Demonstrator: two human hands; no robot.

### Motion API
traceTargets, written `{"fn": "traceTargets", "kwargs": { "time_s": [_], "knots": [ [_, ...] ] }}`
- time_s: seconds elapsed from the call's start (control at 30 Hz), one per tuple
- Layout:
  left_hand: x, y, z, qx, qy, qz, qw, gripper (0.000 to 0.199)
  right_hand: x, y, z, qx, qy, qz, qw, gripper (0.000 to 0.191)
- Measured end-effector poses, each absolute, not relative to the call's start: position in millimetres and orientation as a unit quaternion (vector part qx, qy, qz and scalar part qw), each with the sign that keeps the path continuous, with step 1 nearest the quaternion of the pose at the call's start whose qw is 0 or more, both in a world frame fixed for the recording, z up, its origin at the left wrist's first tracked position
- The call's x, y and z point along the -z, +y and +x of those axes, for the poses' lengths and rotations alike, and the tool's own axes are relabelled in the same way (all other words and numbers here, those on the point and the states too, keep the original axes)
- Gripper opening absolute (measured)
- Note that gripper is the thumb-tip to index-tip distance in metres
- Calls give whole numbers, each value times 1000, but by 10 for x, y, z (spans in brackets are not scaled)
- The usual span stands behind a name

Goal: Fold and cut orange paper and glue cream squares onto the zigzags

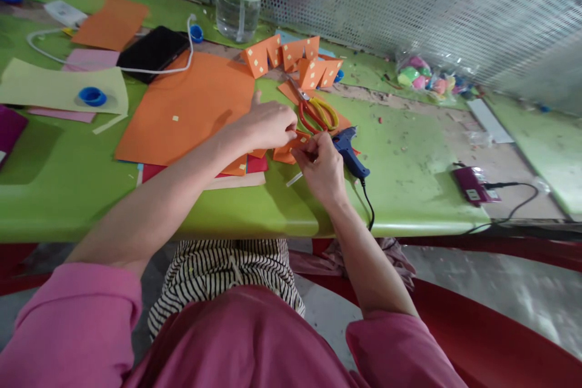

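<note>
Both hands meet over a small orange paper piece (285,153) near the front of the green table. My left hand (271,124) pinches its upper edge, fingers closed. My right hand (324,171) has its fingertips pressed together at the piece's right side; whether a tiny sticker is between them is hidden. Just behind the hands lie scissors (324,114) with red and yellow handles. A blue glue gun (350,151) rests right of my right hand. Folded orange paper pieces with pale square dots (313,73) stand farther back. Under my left forearm spreads a large orange sheet (200,97).
A water bottle (240,0) stands by the perforated metal panel (409,6). At left are a black phone (152,51), a white cable (157,71) and a yellow paper (54,86) with a blue cap (92,96). A purple power box (475,185) sits right.
</note>
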State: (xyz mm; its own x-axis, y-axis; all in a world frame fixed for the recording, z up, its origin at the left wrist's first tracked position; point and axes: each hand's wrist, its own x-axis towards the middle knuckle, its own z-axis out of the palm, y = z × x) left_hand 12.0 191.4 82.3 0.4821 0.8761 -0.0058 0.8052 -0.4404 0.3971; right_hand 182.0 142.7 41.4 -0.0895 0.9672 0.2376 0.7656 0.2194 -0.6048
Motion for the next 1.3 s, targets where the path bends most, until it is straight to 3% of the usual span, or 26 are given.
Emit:
{"fn": "traceTargets", "kwargs": {
  "time_s": [0.2,0.33,0.47,0.63,0.8,0.97,1.03,1.17,1.3],
  "knots": [
    [-836,1897,123,-100,495,843,186,24,-414,1416,1799,-142,-725,-616,272,22],
    [-835,1905,118,-107,494,842,190,23,-406,1428,1798,-114,-723,-631,258,26],
    [-815,1932,107,-102,502,837,191,23,-386,1439,1887,-103,-718,-624,292,32],
    [-806,1944,101,-109,504,834,194,24,-376,1445,2018,-98,-719,-599,337,24],
    [-810,1932,111,-121,505,831,197,24,-290,1526,2043,-166,-727,-564,355,51],
    [-840,1926,116,-153,512,819,208,22,-215,1593,2061,-287,-676,-537,414,61],
    [-865,1927,111,-177,526,804,215,19,-224,1584,2067,-300,-645,-539,451,58],
    [-907,1939,89,-236,541,772,237,15,-252,1551,2035,-354,-604,-512,497,33],
    [-925,1943,70,-264,528,753,290,24,-256,1575,1960,-386,-583,-480,530,26]
  ]
}}
